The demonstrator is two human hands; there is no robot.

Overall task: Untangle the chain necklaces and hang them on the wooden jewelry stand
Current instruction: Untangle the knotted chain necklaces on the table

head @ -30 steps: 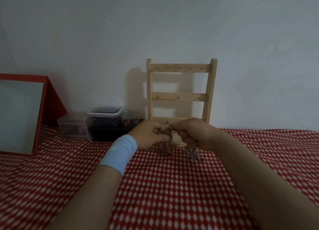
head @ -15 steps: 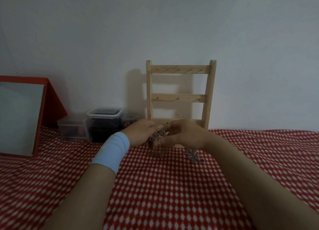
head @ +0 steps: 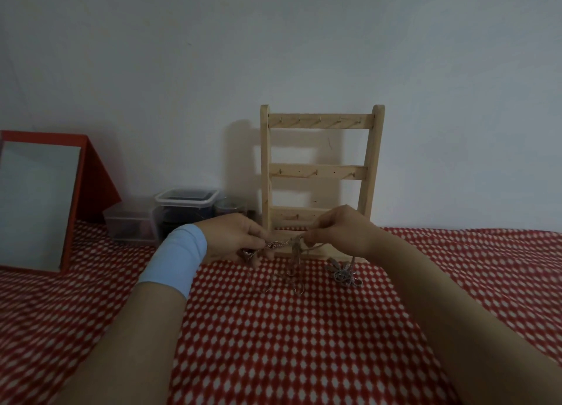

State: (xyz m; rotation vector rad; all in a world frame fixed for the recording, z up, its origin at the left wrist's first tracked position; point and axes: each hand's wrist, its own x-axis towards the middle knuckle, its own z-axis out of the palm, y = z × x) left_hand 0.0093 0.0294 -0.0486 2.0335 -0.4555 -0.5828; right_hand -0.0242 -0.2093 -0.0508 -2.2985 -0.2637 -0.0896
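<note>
Closest in, the red cloth with white dots [head: 289, 344] spreads across the surface, with both forearms reaching out over it and a pale blue wristband [head: 175, 260] on the left wrist. Up ahead, the left hand [head: 234, 237] has its fingertips pinched on one end of the chain necklaces [head: 279, 245]. The right hand [head: 337, 231] pinches the other end, fingers curled tight, so the two hands sit a little apart with the chains between them. That stretch looks like a thin, twisted, silvery rope of links. Below it, slack loops dangle down to the cloth, knotted together, and it's hard to tell how many chains there are. Just right of the loops, a silvery flower-shaped pendant [head: 343, 275] lies on the cloth, below the right wrist. Right behind the hands stands the wooden jewelry stand [head: 319, 172], pale and ladder-like, with three rungs of small hooks and nothing on any of them. To its left sit a lidded clear container [head: 185, 204] and a smaller clear box [head: 127, 225], then a red-framed mirror [head: 36, 204] propped at the edge. A plain grey wall [head: 273, 39] closes it off.
</note>
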